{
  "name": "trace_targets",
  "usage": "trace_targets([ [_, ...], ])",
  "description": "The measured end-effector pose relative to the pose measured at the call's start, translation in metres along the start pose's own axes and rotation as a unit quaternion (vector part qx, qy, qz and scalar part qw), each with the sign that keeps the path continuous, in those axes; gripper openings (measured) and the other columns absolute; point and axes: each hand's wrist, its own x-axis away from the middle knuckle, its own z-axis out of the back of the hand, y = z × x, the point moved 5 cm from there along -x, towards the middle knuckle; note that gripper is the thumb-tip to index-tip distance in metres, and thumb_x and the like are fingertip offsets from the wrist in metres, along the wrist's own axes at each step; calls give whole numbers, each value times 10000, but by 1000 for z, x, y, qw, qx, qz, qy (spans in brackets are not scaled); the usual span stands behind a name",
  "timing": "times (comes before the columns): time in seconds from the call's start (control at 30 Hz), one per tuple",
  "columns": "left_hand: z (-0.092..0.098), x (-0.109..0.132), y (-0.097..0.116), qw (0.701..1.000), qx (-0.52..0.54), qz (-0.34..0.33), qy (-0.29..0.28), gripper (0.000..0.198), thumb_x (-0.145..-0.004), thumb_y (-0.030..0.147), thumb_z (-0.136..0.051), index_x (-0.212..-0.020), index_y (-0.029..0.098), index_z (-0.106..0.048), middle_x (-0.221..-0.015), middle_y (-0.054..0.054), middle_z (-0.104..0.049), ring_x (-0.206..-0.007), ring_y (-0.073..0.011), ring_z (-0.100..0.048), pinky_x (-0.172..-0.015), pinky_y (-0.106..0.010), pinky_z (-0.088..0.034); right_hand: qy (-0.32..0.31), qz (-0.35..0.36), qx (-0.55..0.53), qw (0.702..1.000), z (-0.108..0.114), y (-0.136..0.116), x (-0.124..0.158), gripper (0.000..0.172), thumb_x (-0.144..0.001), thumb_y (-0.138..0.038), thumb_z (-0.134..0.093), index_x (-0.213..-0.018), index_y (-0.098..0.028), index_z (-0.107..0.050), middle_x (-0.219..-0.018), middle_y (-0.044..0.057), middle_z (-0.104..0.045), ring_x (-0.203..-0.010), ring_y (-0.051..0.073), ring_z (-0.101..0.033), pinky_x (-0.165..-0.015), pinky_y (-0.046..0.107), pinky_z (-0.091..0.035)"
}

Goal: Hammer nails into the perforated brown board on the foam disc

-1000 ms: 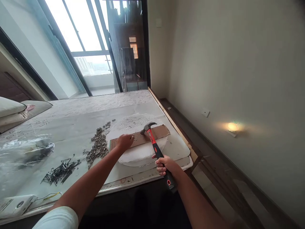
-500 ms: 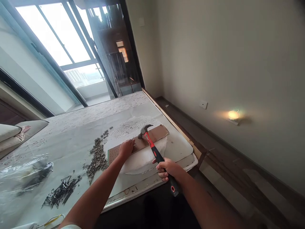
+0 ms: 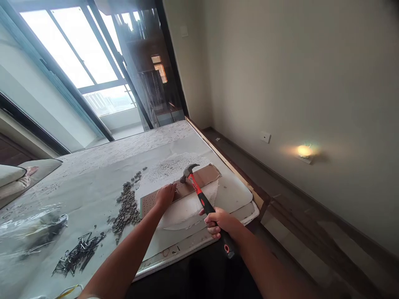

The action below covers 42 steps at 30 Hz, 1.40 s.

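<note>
The person's left hand (image 3: 165, 196) is curling over a long, flat brown board dotted with holes (image 3: 204, 176); whether it is pinching anything is unclear. The board is running lengthwise from near left to far right. Just right of that hand, a red-and-black hammer with a grey metal claw head (image 3: 203, 198) is crossing the board, its handle slanting nearer, where the right hand (image 3: 218, 222) is gripping it tightly.

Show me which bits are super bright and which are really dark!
Head view: the window glares nearly white; same head view: the small lamp throws a warm glow on the wall, and the clear plastic has shiny glare; head view again: the bottom middle is almost black.
</note>
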Motion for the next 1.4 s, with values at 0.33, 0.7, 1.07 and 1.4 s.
trace_targets([
  [0.33,-4,-2,3,999,-31,-26,1,521,-927,450,-237,-756,156,-632,-788,-111,-666,-766,-229,-620,-611,-297,-372,-2,-3,5,1000,2,3,-2,442,-515,-217,-499,-944,-222,-393,-414,-149,-324,-334,33,-232,-357,191,-185],
  [0.7,0,2,14,997,-63,-25,-29,494,-926,408,-247,-807,150,-651,-835,-128,-684,-814,-255,-638,-638,-316,-402,20,1,27,999,0,1,1,410,-531,-228,-495,-932,-216,-411,-406,-152,-299,-325,41,-235,-358,195,-188],
  [1.07,-12,-1,13,996,-67,-49,-35,499,-916,413,-255,-840,151,-673,-828,-128,-676,-799,-257,-635,-659,-330,-433,29,-13,29,999,-3,-1,3,412,-519,-213,-500,-923,-220,-417,-405,-152,-291,-326,42,-240,-363,193,-177],
  [1.4,-1,2,13,994,-50,-82,-41,470,-900,431,-287,-788,172,-663,-845,-97,-679,-803,-210,-617,-679,-298,-404,26,22,60,998,2,7,-8,430,-537,-234,-480,-960,-212,-411,-440,-150,-292,-328,35,-234,-370,190,-198],
])
